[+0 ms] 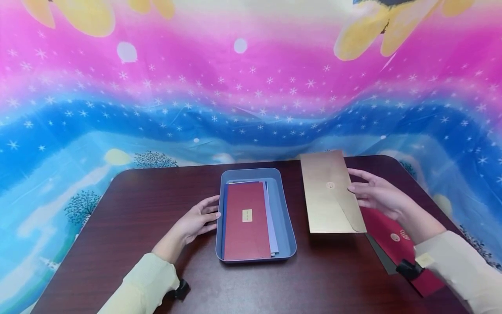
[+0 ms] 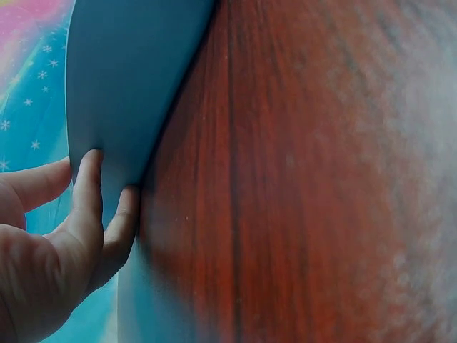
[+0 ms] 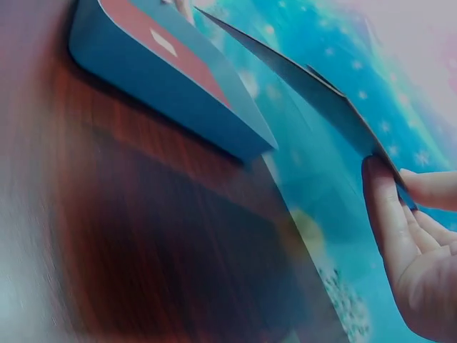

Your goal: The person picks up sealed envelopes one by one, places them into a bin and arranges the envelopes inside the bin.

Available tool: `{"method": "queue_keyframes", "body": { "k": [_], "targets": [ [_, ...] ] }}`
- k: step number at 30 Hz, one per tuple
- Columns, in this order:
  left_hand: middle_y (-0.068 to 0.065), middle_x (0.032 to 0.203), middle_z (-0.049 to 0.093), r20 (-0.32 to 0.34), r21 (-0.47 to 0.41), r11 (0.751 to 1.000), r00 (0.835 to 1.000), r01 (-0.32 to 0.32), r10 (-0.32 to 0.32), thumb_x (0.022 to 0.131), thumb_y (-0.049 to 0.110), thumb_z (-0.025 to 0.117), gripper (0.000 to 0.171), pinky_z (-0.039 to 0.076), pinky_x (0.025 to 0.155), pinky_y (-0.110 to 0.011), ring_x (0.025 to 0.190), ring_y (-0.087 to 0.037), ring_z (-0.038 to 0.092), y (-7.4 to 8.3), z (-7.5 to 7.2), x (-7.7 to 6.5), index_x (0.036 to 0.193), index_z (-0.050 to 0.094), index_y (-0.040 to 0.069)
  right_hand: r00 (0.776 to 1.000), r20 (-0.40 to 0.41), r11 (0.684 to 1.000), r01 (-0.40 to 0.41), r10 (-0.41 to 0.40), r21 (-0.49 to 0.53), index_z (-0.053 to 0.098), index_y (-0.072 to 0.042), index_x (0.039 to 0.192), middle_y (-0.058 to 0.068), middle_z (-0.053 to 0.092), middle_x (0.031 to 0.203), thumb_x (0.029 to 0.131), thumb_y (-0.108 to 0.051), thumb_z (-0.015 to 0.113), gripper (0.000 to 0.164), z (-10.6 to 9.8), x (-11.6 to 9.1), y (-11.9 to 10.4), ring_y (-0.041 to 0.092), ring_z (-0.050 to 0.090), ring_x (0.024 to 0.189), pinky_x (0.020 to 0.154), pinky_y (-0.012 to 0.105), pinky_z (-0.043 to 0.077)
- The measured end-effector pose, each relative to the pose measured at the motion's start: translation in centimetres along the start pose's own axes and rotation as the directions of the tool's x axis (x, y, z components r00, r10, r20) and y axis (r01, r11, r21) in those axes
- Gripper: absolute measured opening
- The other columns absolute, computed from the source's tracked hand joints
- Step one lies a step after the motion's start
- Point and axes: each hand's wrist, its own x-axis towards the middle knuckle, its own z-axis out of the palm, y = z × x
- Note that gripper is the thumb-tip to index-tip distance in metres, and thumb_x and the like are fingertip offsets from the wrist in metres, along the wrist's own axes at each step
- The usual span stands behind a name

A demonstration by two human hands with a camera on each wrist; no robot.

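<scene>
In the head view my left hand (image 1: 198,220) is at the left side of a blue-grey plastic tray (image 1: 288,235). My left wrist view shows fingertips against the tray's outer wall (image 2: 125,78) and the thumb at its rim. A dark red envelope (image 1: 247,240) with a small pale label lies on top of the envelopes inside. With the thumb and fingers of my right hand (image 1: 378,194), I pinch the right edge of a gold envelope (image 1: 325,205), raised over the table. In the right wrist view this envelope (image 3: 314,93) appears nearly edge-on.
Below my right forearm, a red envelope (image 1: 386,229) with a round seal overlaps a grey-green one (image 1: 382,253) on the dark wood table (image 1: 164,192). A colourful printed cloth (image 1: 251,104) hangs behind the table. Black straps circle both wrists.
</scene>
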Motion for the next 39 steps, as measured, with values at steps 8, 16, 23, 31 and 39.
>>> {"method": "queue_keyframes", "body": {
  "k": [8,16,23,31,39],
  "targets": [
    [-0.029,0.156,0.037,-0.001,-0.005,1.0,1.0,0.004,-0.004,0.106,0.002,0.053,0.06,0.055,0.093,-0.036,0.126,-0.03,0.056,0.0,0.0,0.1,0.161,0.029,0.009,0.997,0.069,0.998,-0.021,0.017,0.055,0.009,0.002,0.161,-0.002,0.068,0.113,0.106,-0.003,0.053,0.07,3.6,1.2,-0.4,0.015,0.069,0.104,0.087,0.033,0.057],
    [-0.029,0.156,0.037,-0.001,-0.005,1.0,1.0,0.007,-0.008,0.106,0.002,0.053,0.06,0.054,0.094,-0.036,0.124,-0.028,0.058,0.0,0.0,0.0,0.161,0.029,0.01,0.992,0.126,0.997,-0.027,0.017,0.073,0.009,0.003,0.161,-0.001,0.07,0.116,0.107,-0.005,0.052,0.07,6.1,2.3,-0.7,0.016,0.068,0.108,0.09,0.034,0.056],
    [-0.029,0.156,0.037,-0.002,-0.002,1.0,1.0,0.006,-0.006,0.106,0.002,0.053,0.06,0.055,0.09,-0.034,0.118,-0.024,0.061,0.0,0.0,0.0,0.161,0.029,0.01,0.991,0.132,0.993,-0.017,0.002,0.115,0.016,0.003,0.16,-0.001,0.071,0.115,0.107,-0.005,0.052,0.065,8.1,3.7,-0.8,0.016,0.068,0.107,0.09,0.034,0.056],
    [-0.028,0.156,0.037,0.004,-0.006,1.0,1.0,0.005,-0.005,0.106,0.003,0.053,0.061,0.055,0.091,-0.035,0.118,-0.024,0.061,0.1,0.1,0.0,0.161,0.029,0.01,0.991,0.131,0.989,-0.034,0.014,0.147,0.017,0.003,0.16,-0.001,0.071,0.111,0.106,-0.003,0.05,0.064,10.3,5.0,-0.7,0.015,0.069,0.103,0.089,0.034,0.056],
    [-0.029,0.156,0.037,0.003,-0.005,1.0,1.0,-0.001,0.001,0.106,0.002,0.053,0.06,0.055,0.092,-0.035,0.119,-0.025,0.06,0.0,-0.1,0.0,0.161,0.029,0.009,0.99,0.135,0.984,-0.059,0.036,0.165,0.021,0.004,0.158,-0.001,0.071,0.101,0.104,0.0,0.052,0.063,11.8,5.9,0.0,0.015,0.071,0.098,0.087,0.032,0.057]
  ]
}}
